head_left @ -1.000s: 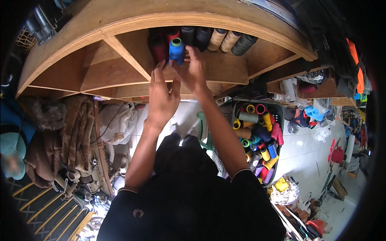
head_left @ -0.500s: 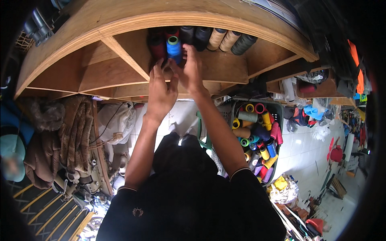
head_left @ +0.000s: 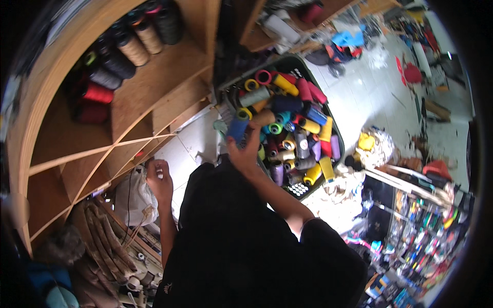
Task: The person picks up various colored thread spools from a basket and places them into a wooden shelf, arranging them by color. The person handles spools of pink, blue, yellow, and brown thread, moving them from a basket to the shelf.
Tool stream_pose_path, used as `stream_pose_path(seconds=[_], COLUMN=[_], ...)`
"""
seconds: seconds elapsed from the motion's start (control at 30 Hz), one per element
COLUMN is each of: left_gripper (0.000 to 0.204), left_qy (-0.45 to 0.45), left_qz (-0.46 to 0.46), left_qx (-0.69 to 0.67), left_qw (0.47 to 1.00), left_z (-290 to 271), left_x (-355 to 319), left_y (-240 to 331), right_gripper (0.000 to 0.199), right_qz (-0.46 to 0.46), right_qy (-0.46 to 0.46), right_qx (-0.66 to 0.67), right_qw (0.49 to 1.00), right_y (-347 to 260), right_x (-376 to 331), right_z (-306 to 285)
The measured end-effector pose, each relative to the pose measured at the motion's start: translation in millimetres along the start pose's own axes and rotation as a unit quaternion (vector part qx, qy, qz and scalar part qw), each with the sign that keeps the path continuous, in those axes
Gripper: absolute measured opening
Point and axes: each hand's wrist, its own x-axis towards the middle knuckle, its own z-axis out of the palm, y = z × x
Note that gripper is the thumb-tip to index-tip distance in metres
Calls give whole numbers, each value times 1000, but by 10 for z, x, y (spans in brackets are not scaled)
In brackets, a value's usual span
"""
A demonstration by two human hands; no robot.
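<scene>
Blue spool: near frame centre, at the left edge of the crate. Right hand grip closed on it; spool sits between thumb and fingers, its body projecting toward upper left, presumably held by the side because the round body suits a wrap. Left hand, left of centre: fingers curled (holding anything? cannot tell). Shelf, upper left: spools in a row, probably to keep colours visible.

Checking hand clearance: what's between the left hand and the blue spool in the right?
Head view: from left hand to blue spool, mostly white tiled floor in the background, plus a green thing showing near the spool, too blurred to name.
</scene>
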Motion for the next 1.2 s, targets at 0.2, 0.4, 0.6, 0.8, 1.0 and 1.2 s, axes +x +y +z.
stream_pose_path(seconds=[0.2, 0.4, 0.6, 0.8, 1.0, 1.2], left_gripper=[5, 8, 15, 11, 12, 10], left_qy=[-112, -151, -161, -193, -197, -209], left_qz=[-46, -40, -21, -20, -71, -31], left_qx=[29, 76, 111, 103, 77, 49], left_qw=[992, 985, 980, 975, 975, 976], left_z=[75, 104, 100, 303, 456, 612], left_x=[-205, -174, -241, -300, -306, -159], left_y=[-479, -695, -534, -413, -172, 91], right_gripper=[45, 42, 41, 35, 36, 33], right_qz=[100, 56, 117, 112, 111, 127], right_qy=[93, 93, -35, -185, -184, -140], right_qx=[-282, -320, -310, -464, -453, -418], right_qw=[950, 941, 943, 859, 865, 888], right_y=[628, 859, 890, 1091, 1290, 1104], right_x=[-210, -464, -490, -427, -463, -424], right_z=[-947, -1227, -1585, -1432, -1496, -1546])
